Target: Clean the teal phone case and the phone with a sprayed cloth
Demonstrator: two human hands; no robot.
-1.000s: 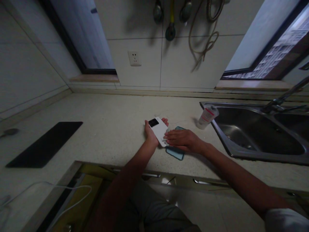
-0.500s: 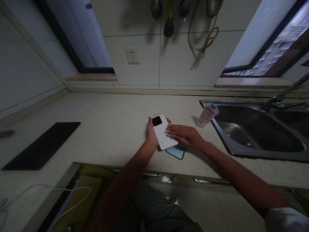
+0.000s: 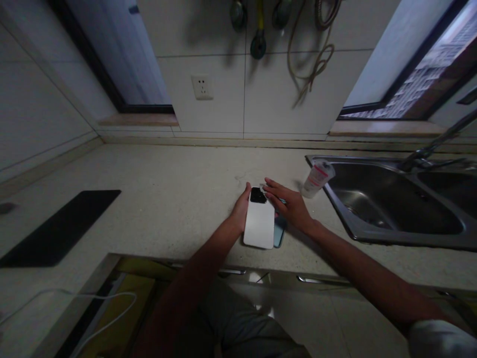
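My left hand (image 3: 240, 210) grips a white phone (image 3: 259, 226) by its left edge, back side up. The black camera block (image 3: 258, 195) is at the phone's far end. Against that block, near the upper right corner, my right hand (image 3: 288, 201) presses a small white tissue (image 3: 263, 187) with its fingers; only a bit of the tissue shows. A light blue phone case (image 3: 278, 232) lies on the counter, partly hidden under the phone and my right hand.
A clear plastic cup with red print (image 3: 317, 177) stands right of my right hand, beside the steel sink (image 3: 391, 199). A black mat (image 3: 63, 226) lies on the counter (image 3: 167, 199) at left. A white cable (image 3: 112, 297) hangs near the left front edge.
The phone has turned from a slant to nearly straight and shifted slightly right and nearer. My right hand has moved with the tissue from the phone's middle to its camera block.
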